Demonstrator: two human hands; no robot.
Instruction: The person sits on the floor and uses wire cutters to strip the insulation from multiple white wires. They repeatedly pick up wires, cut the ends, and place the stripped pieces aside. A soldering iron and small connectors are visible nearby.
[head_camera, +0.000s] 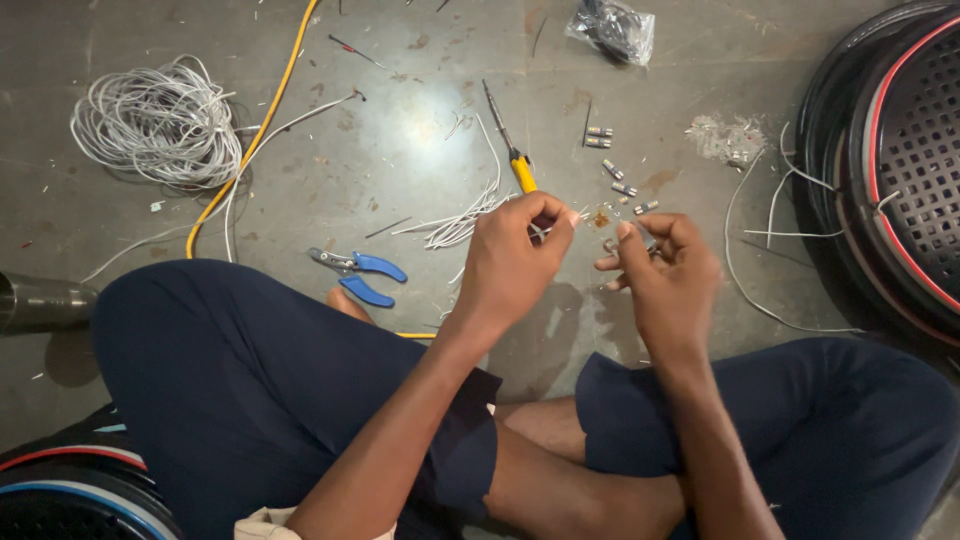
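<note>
A thin white wire (548, 226) is pinched in the left hand (515, 260), above the floor (420, 130); a small connector (640, 236) is clamped in the right hand (665, 265). A slipped grip could drop it among loose connectors (612, 170), where it might be lost.

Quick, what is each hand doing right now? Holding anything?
Left hand: grip closed, pinching a thin white wire at the fingertips.
Right hand: grip closed on a small clear part; its kind cannot be told.
</note>
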